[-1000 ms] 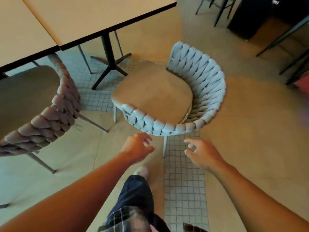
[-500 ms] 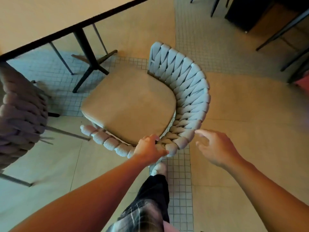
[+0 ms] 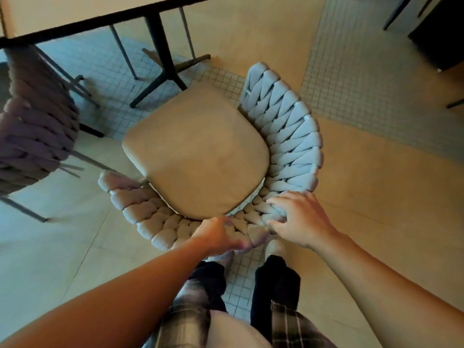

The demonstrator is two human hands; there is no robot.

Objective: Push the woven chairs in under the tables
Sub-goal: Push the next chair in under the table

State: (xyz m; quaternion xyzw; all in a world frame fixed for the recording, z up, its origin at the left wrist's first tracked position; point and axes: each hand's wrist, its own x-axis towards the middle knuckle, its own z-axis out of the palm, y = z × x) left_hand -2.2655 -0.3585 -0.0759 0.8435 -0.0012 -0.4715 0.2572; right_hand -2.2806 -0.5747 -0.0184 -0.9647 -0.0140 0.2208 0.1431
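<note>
A woven chair point(image 3: 288, 136) with a grey braided back and a tan seat cushion stands on the floor just in front of me, its seat pointing toward the table point(image 3: 75, 16) at the upper left. My left hand point(image 3: 218, 237) grips the near rim of the braided back. My right hand point(image 3: 298, 219) lies on the rim just to the right, fingers curled over the weave. The front of the seat sits close to the table's black pedestal leg point(image 3: 163, 59), outside the tabletop edge.
A second woven chair point(image 3: 35, 126) stands at the left, partly under the table. Dark chair legs and a black block point(image 3: 442, 33) are at the upper right. My legs and feet point(image 3: 273, 249) are right behind the chair.
I stepped closer to the chair. My left hand took hold of the back rim first, then my right hand came down onto the rim beside it.
</note>
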